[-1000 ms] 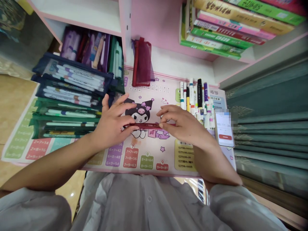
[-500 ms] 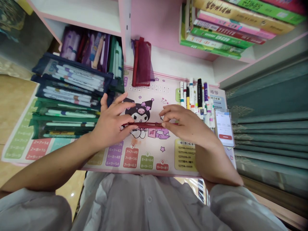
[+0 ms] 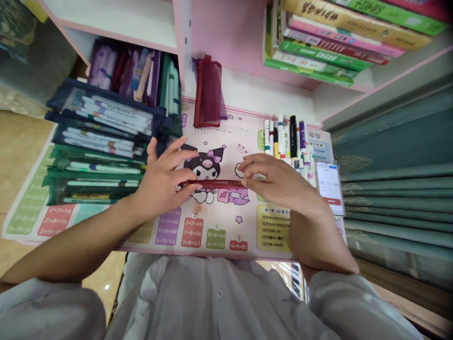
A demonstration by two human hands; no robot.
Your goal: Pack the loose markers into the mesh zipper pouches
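Observation:
A dark red mesh zip pouch (image 3: 221, 184) is stretched level between my hands, seen nearly edge-on above the cartoon desk mat. My left hand (image 3: 166, 177) pinches its left end between thumb and index finger, the other fingers fanned out. At the right end, the thumb and fingertips of my right hand (image 3: 271, 182) close on the zip edge, and the pouch's tip passes behind them. What the pouch holds, if anything, cannot be seen. Another dark red mesh pouch (image 3: 208, 92) leans at the back of the desk, with a purple edge behind it.
Navy pouches (image 3: 106, 113) and green pouches (image 3: 95, 167) of markers lie stacked at left, below a cubby of more filled pouches (image 3: 134, 71). Loose markers (image 3: 288, 141) lie at right, beside a phone (image 3: 329, 186). Books (image 3: 336, 42) fill the upper right shelf.
My right hand has slid slightly to the right along the pouch's zip edge, and the zip line looks more closed. My left hand stays in place.

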